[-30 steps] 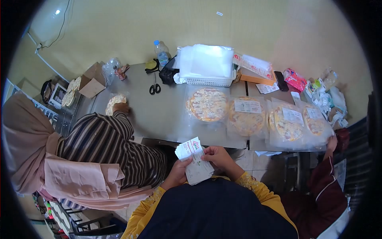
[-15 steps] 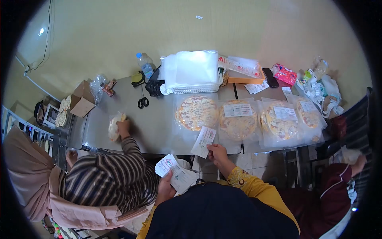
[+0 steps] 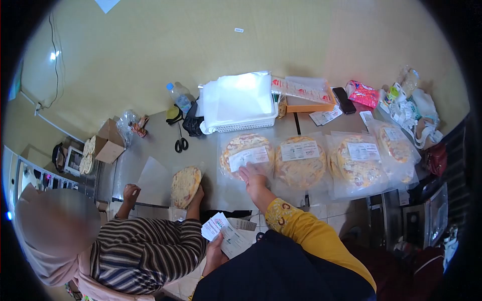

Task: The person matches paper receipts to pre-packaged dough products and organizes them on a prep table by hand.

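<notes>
My left hand (image 3: 215, 255) grips a fanned stack of printed label cards (image 3: 227, 236) low in the middle. My right hand (image 3: 255, 181) reaches over the table, its fingers stretched out at the lower edge of a single label card (image 3: 248, 157). That card lies on the nearest bagged pizza (image 3: 235, 145). Further right is a second bagged pizza (image 3: 300, 171) with a card on top. Beyond it, overlapping clear bags hold more pizzas (image 3: 359, 169), also carrying cards.
A co-worker in a striped sleeve (image 3: 150, 251) holds a pizza (image 3: 185, 183) at left. Scissors (image 3: 181, 144), a white basket (image 3: 241, 125) of clear sheets, a bottle (image 3: 178, 98), an orange tray (image 3: 311, 107) and a phone (image 3: 344, 100) line the back. A cardboard box (image 3: 108, 145) stands left.
My right hand has moved up and left, laying its card on the nearest bagged pizza. The co-worker's pizza has shifted right. The person at right has drawn their hand out of view.
</notes>
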Demonstrator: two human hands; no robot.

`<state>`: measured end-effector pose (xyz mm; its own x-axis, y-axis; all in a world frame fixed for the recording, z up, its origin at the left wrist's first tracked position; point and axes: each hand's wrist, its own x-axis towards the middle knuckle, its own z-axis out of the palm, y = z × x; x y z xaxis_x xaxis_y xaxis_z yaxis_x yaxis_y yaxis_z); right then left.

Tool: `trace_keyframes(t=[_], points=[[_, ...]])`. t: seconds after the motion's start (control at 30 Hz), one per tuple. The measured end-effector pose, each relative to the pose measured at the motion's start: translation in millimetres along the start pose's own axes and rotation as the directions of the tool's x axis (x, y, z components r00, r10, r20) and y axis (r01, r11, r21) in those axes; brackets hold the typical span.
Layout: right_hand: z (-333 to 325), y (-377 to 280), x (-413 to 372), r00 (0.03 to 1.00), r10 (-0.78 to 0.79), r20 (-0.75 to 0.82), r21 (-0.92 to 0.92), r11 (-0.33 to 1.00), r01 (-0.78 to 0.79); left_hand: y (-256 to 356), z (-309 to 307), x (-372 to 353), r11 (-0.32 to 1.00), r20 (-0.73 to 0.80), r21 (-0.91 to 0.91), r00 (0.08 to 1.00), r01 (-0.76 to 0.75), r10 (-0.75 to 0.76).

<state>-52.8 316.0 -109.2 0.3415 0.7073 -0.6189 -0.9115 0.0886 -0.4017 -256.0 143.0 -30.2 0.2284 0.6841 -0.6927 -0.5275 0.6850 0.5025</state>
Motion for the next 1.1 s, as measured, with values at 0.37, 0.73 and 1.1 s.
trace_keyframes(t=[0.37, 0.73, 1.1], points=[[-48, -6, -4, 0.769, 0.313, 0.558, -0.361, 0.926, -0.114, -4, -18, 10, 0.999, -0.004, 0.052, 1.0, -0.006, 0.006], [42, -90, -20, 0.884, -0.068, 0.462, -0.318, 0.918, 0.237, 6, -16, 9, 0.989, 0.165, 0.079, 0.977, 0.123, -0.135], [-102, -190, -76, 0.964, -0.254, 0.077, -0.394, 0.881, 0.263, 10, 30, 8, 0.998, 0.451, 0.059, 0.892, 0.005, -0.031]])
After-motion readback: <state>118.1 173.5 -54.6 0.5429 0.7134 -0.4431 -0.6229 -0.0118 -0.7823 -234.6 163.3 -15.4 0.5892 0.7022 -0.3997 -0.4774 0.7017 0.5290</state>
